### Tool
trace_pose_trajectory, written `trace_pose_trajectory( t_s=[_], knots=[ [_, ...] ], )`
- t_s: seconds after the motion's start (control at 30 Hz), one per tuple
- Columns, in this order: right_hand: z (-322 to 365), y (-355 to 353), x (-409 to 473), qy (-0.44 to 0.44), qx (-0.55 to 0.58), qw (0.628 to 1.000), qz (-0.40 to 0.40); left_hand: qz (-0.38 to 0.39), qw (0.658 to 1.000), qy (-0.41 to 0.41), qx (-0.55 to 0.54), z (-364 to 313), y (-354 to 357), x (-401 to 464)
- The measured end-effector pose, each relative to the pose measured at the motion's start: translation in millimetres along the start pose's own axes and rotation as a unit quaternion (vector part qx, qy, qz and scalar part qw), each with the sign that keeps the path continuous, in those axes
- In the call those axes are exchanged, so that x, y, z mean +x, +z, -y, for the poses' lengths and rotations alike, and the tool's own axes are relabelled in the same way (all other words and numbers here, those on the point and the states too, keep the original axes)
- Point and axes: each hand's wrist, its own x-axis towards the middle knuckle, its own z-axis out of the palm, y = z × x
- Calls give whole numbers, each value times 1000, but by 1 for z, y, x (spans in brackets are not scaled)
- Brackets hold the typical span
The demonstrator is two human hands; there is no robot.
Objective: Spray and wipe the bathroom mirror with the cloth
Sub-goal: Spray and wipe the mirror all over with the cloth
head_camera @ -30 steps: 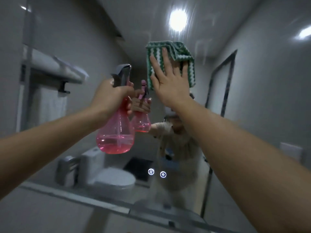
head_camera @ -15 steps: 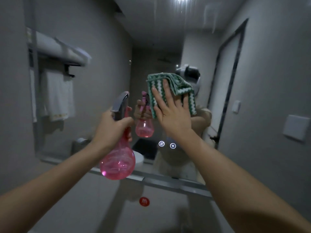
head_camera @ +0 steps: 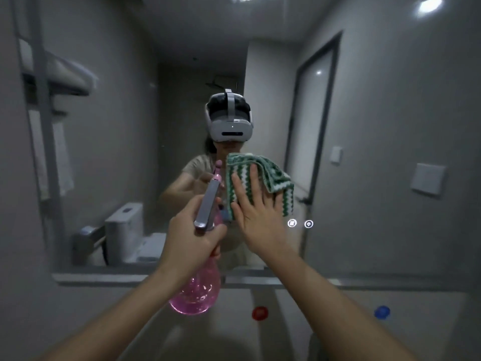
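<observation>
The bathroom mirror [head_camera: 377,105] fills the wall ahead, and a person wearing a headset is reflected in it. My right hand [head_camera: 256,220] lies flat with straight fingers, pressing a green-and-white striped cloth [head_camera: 270,175] against the lower middle of the glass. My left hand [head_camera: 192,243] grips the neck of a pink spray bottle [head_camera: 196,295] with a grey trigger head, held just left of the cloth. Pink liquid sits in the bottle's round base.
A grey ledge [head_camera: 109,278] runs under the mirror. Two lit touch icons [head_camera: 300,223] glow on the glass right of my hand. Red [head_camera: 259,313] and blue [head_camera: 382,312] dots mark the wall below. A toilet and towel rack show as reflections at left.
My right hand has wiped the cloth down the mirror from near the top to the lower middle. The left hand with the bottle has come down and in beside it.
</observation>
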Motion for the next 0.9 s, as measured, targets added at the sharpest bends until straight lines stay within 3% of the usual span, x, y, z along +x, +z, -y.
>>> trace_pose_trajectory(
  t_s=[0.17,0.27,0.47,0.67,0.9],
  knots=[
    [41,16,-3,64,21,998,8,6,998,-57,-31,17,-45,-15],
    [41,13,-4,56,4,998,-7,0,993,-97,-61,25,-50,-24],
    [40,14,-8,62,22,998,-6,-11,980,-160,-121,34,-28,-39],
    [23,18,-32,30,13,999,-10,17,976,-167,-139,43,-2,-46],
    [8,36,-99,26,37,999,-3,-24,966,-191,-174,58,16,-61]
  ],
)
